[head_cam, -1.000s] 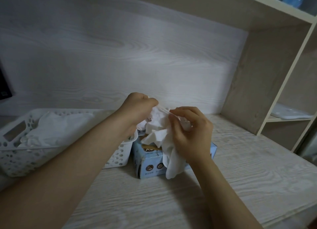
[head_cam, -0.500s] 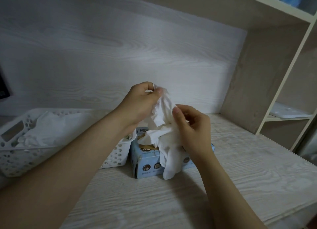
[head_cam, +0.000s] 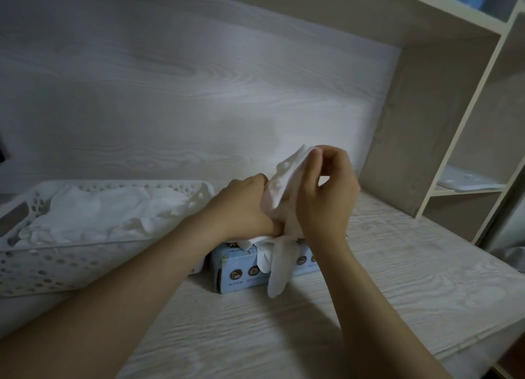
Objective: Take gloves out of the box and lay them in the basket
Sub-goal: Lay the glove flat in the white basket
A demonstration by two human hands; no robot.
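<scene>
While forearms (head_cam: 127,293) are blocking the worktop (head_cam: 397,265), I am seeing right hand (head_cam: 326,199) fingers (head_cam: 313,164) pinching a white glove (head_cam: 279,185) above the blue box (head_cam: 235,275), left hand (head_cam: 241,208) gripping it lower; basket (head_cam: 56,267) alongside is holding more gloves (head_cam: 108,211).

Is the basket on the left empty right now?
No, a pile of white gloves lies inside the white basket.
</scene>
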